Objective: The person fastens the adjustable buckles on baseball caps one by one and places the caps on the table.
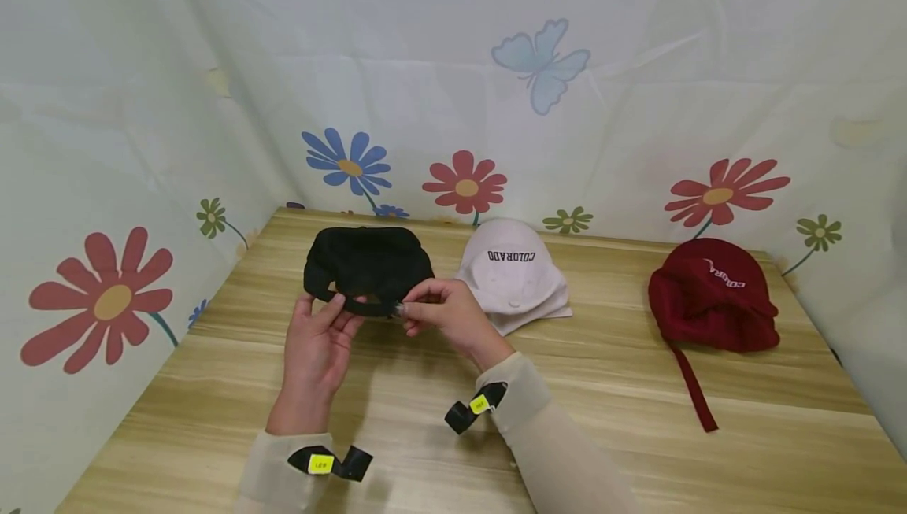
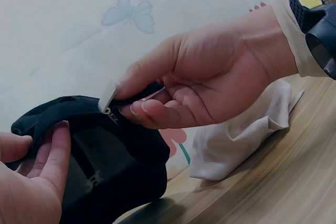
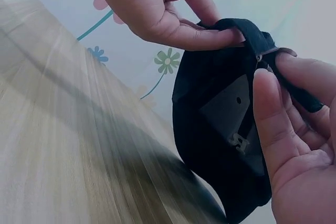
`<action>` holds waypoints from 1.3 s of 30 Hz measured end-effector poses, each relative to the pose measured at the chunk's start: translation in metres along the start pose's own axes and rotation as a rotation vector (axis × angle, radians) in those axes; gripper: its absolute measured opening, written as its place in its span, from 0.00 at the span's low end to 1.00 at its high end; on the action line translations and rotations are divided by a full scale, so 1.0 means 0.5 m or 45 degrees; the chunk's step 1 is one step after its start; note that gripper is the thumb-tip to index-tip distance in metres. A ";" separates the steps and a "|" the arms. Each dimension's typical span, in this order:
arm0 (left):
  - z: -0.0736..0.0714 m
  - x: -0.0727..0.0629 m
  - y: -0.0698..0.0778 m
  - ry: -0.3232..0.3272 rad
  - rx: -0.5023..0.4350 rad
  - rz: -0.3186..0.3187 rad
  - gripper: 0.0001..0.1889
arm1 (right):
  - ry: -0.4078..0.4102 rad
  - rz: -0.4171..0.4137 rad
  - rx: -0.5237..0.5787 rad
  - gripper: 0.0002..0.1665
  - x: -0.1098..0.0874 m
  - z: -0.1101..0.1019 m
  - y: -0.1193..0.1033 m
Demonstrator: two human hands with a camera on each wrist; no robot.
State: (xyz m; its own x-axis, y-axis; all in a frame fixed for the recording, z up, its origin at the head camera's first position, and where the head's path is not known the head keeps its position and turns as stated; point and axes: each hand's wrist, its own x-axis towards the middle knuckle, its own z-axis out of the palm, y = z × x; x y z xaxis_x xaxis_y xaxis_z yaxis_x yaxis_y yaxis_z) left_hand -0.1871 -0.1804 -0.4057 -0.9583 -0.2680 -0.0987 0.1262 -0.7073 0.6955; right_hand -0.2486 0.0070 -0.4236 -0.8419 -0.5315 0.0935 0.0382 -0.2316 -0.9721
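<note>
A black cap is held up by both hands at the left part of the table, its back strap turned toward me. My left hand pinches the left part of that strap between thumb and fingers. On the other end, my right hand grips the strap at its metal buckle, with thumb and forefinger at the clasp. The strap's loose tail passes beneath the right fingers in the right wrist view. Inside the cap a pale logo shows on the lining.
Just right of the black cap sits a white cap with dark lettering. A dark red cap lies farther right, its strap trailing toward the front. Flower-printed cloth walls in the wooden table.
</note>
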 end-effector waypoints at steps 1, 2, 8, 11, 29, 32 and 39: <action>0.000 0.000 0.000 0.006 0.000 0.003 0.19 | -0.002 -0.002 0.001 0.10 0.000 -0.001 0.000; 0.000 -0.001 0.000 0.012 0.002 0.005 0.18 | -0.002 -0.005 0.001 0.10 0.001 -0.001 0.000; -0.002 -0.002 0.004 0.049 0.032 -0.005 0.03 | 0.011 -0.013 0.029 0.06 -0.002 -0.004 -0.005; -0.002 -0.002 0.006 0.064 0.037 -0.013 0.06 | 0.017 -0.022 0.043 0.03 -0.003 -0.005 -0.006; -0.004 0.004 -0.001 0.096 0.005 0.022 0.04 | 0.028 -0.081 0.042 0.12 -0.003 -0.007 0.000; -0.003 0.004 -0.002 0.107 -0.009 0.031 0.04 | 0.023 -0.083 0.058 0.12 -0.003 -0.008 0.001; 0.000 0.002 -0.004 0.142 -0.007 0.038 0.07 | 0.004 -0.031 0.042 0.06 0.000 -0.013 0.004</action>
State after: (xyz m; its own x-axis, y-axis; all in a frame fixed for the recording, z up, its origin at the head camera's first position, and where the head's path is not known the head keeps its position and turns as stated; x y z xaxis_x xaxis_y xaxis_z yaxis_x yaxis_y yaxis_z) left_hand -0.1882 -0.1795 -0.4071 -0.9198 -0.3598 -0.1566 0.1560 -0.7014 0.6955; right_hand -0.2523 0.0120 -0.4268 -0.8446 -0.5225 0.1163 0.0355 -0.2714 -0.9618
